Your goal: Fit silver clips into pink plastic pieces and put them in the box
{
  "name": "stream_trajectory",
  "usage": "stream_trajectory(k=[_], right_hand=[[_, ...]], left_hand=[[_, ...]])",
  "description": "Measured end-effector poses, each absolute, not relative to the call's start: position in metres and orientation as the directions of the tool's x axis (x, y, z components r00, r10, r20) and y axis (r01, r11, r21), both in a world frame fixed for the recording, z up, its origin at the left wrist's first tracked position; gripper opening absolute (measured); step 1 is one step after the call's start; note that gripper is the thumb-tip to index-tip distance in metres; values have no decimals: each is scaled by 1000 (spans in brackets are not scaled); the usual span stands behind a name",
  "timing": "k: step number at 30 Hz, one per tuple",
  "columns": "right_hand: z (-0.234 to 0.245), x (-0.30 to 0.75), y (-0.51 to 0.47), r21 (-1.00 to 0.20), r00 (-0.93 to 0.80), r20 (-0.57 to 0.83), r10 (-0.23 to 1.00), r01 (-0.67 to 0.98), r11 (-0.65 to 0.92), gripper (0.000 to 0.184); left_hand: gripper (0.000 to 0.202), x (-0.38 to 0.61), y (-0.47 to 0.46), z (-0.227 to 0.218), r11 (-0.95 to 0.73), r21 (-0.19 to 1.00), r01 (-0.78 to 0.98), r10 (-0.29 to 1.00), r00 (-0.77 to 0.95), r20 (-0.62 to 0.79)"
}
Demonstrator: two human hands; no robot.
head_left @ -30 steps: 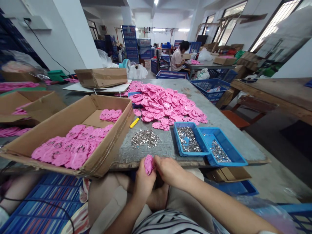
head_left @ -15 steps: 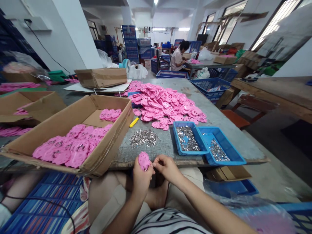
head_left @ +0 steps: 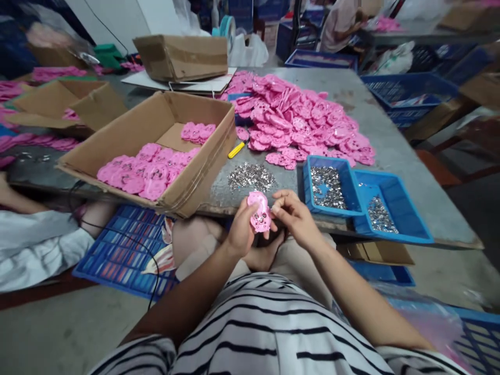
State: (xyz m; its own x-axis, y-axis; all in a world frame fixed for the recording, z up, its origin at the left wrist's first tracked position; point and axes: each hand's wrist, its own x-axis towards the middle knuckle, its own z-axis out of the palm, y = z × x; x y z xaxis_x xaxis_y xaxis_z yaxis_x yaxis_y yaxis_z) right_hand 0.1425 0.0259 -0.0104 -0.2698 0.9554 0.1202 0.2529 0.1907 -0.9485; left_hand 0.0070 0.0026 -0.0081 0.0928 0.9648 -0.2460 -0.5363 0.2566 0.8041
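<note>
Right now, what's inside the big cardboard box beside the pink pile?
The box holds pink pieces: a bigger bunch in front, a smaller one farther back. What lies under them is covered; I can't see it.

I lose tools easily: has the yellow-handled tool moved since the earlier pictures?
No; judged against the cardboard box, the yellow-handled tool shows no shift.

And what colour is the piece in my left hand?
The piece in your left hand is pink; the head view shows it best.

The wavy-edged, dark-spotted pink piece tilts in the left fingers
</note>
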Motion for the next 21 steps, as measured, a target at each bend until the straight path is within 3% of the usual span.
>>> stream_trajectory(k=[3,8,21], right_hand=[[8,151,29,-893,-397,169,902,325,310,19],[25,155,29,-745,-573,204,794,435,506,18],[34,157,31,-647,-698,171,695,453,614,21]], left_hand=[[37,3,1,0,346,742,-574,937,254,-241],[47,1,-2,4,302,790,-533,940,305,-153],[54,2,-3,-1,264,824,-501,938,333,-98]])
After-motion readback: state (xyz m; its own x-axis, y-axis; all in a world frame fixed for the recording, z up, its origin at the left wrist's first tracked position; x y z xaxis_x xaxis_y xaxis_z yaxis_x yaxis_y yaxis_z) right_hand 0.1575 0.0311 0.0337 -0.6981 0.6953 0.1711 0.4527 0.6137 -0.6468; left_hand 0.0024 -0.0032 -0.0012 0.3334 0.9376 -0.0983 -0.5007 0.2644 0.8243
